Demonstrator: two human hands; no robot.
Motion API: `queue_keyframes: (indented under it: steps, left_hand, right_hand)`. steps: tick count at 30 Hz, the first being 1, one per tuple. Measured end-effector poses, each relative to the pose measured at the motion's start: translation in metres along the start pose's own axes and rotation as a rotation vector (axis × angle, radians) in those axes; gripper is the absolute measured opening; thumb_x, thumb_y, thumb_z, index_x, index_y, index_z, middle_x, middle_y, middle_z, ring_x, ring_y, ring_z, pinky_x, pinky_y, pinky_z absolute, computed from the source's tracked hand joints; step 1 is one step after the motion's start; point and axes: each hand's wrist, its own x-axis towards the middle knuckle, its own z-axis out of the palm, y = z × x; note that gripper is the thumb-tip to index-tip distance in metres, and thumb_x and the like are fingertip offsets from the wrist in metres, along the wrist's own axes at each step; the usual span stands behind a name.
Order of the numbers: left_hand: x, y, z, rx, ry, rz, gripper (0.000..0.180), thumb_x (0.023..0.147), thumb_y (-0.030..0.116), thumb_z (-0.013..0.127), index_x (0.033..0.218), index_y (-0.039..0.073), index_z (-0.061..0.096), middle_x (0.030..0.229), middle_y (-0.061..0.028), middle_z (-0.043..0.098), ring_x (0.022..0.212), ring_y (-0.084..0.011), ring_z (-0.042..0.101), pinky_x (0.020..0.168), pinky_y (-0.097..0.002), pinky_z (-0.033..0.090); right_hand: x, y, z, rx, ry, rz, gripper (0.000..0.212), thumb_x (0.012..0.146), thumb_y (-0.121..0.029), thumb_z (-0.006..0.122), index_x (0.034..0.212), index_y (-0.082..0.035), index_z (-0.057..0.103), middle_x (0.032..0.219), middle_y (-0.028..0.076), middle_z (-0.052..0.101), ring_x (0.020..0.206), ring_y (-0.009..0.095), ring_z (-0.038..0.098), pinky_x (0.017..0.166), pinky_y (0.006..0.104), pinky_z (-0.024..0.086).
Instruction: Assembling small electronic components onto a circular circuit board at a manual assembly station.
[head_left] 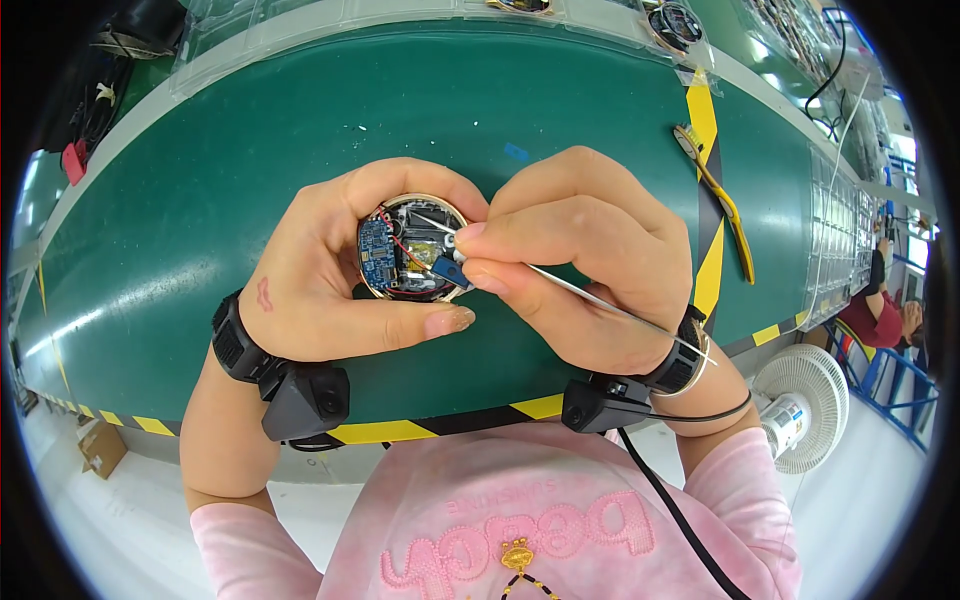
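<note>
My left hand is closed around the rim of a round gold-edged electronic device, its open inside facing up. Inside it sit a blue circuit board, thin red wires, and black and clear parts. Pinched between thumb and fingers, my right hand holds a slim pointed metal tool. Its tip reaches over the device's interior, and its long end runs back toward my right wrist. A small blue piece on the wires lies at the device's right side, against my right fingertips.
A yellow-handled brush lies at the right on the green table, by yellow-black tape. Clear trays with round parts line the far edge. A blue scrap lies beyond my hands. A white fan stands at right.
</note>
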Motion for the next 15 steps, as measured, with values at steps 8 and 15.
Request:
queue_keyframes:
  steps: [8,15]
  left_hand:
    - [-0.001,0.0006,-0.0003,0.009,0.008,-0.025,0.05,0.066,0.0,0.081,0.112,-0.001,0.059,0.097,-0.004,0.063,0.087,-0.0087,0.059,0.077,-0.0232,0.049]
    - [0.0007,0.0004,-0.0045,0.042,-0.057,-0.012,0.051,0.065,0.001,0.081,0.111,-0.001,0.059,0.097,-0.0042,0.063,0.087,-0.0092,0.059,0.078,-0.0232,0.048]
  right_hand:
    - [0.0028,-0.0001,-0.0049,0.1,-0.045,0.06,0.018,0.074,-0.004,0.076,0.091,-0.005,0.07,0.082,0.007,0.064,0.072,0.018,0.06,0.06,0.027,0.046]
    - [0.0042,-0.001,-0.0047,0.089,-0.051,0.067,0.017,0.073,-0.003,0.076,0.088,-0.004,0.07,0.078,0.007,0.064,0.068,0.018,0.06,0.057,0.0267,0.045]
